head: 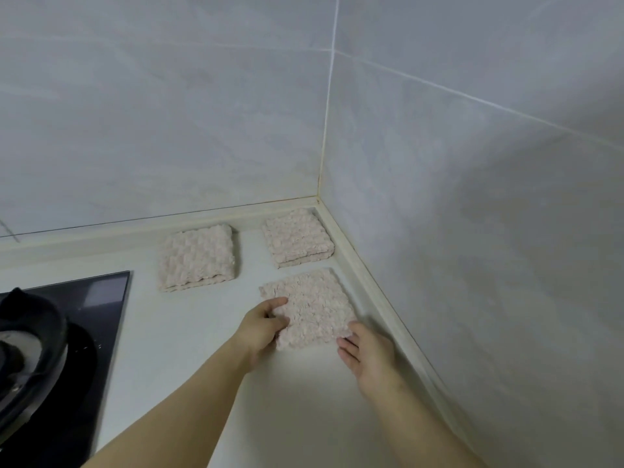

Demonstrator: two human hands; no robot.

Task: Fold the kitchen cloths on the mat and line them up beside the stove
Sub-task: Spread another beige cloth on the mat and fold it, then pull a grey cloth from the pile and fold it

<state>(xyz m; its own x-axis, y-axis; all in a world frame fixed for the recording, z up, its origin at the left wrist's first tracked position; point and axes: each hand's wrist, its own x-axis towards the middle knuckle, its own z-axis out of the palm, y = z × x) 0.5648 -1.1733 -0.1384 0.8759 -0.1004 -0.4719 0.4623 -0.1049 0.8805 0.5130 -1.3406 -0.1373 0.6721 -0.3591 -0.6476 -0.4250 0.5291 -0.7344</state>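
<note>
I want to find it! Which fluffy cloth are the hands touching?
The nearest pink cloth, by the right wall. Both hands touch it; the other two lie untouched farther back.

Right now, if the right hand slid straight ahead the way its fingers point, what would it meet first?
The right hand points up-left; its fingertips already touch the near pink textured folded cloth. Past that, probably the pink folded cloth in the corner.

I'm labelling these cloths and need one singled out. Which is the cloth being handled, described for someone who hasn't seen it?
Start at the tiled wall corner on the counter. Of three pink folded cloths, it is the nearest cloth, in front of the corner cloth. Only it has both hands on it.
</note>
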